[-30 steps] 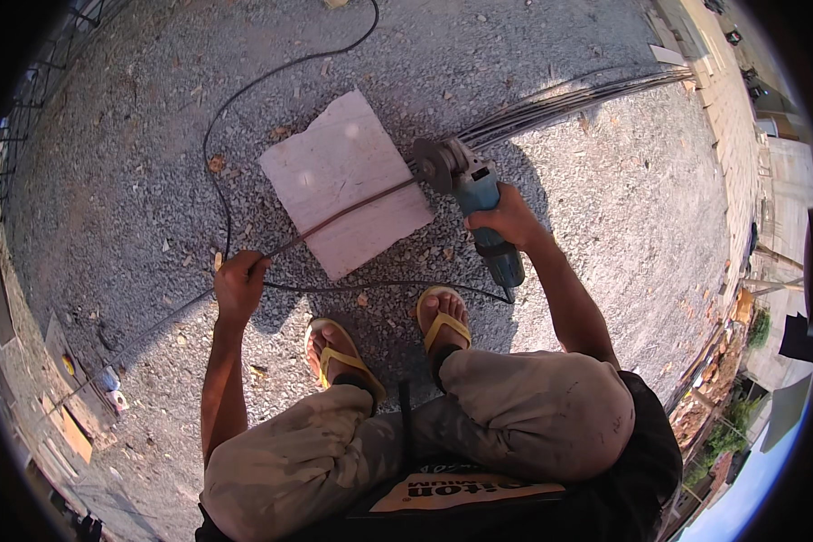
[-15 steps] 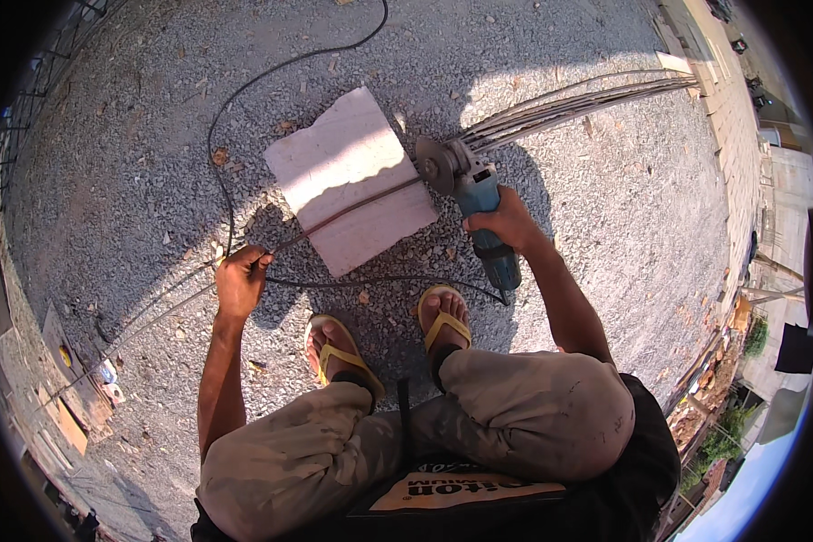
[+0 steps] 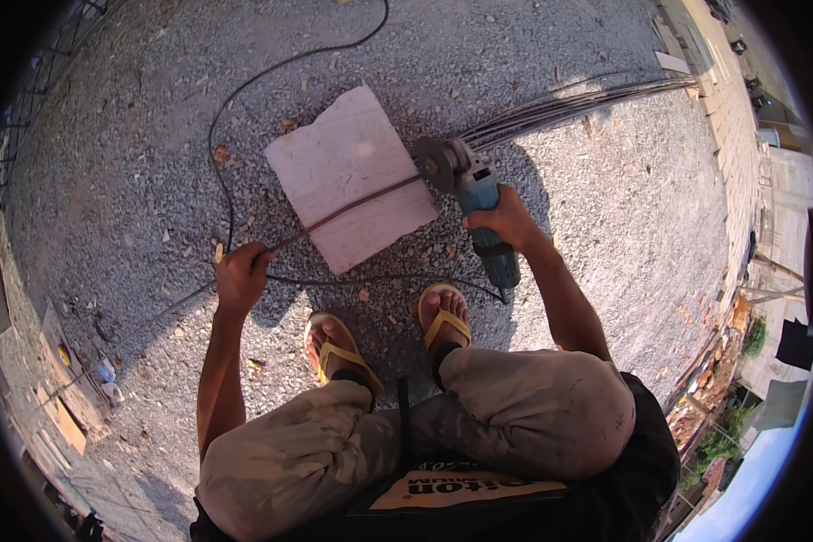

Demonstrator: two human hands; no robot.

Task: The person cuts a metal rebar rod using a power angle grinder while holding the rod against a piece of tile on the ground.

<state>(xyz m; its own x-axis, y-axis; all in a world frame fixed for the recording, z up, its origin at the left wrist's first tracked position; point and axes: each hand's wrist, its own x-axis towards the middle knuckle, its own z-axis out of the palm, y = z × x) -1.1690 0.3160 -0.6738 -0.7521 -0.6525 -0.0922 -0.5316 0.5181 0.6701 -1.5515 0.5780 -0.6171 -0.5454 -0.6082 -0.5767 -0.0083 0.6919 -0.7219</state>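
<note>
I squat on gravel. My left hand grips a thin steel rod that lies across a pale stone slab. In my right hand is a blue angle grinder; its disc stands at the slab's right edge, where the rod meets it. The grinder's black cable loops over the gravel to the left of the slab and runs back under it toward my feet in yellow sandals.
A bundle of long steel rods stretches from behind the grinder to the upper right. Gravel covers the ground. A wall and buildings stand at the right rim, boards and debris at the lower left.
The view has shifted slightly. My hands, the rod and the grinder keep their places relative to the slab.
</note>
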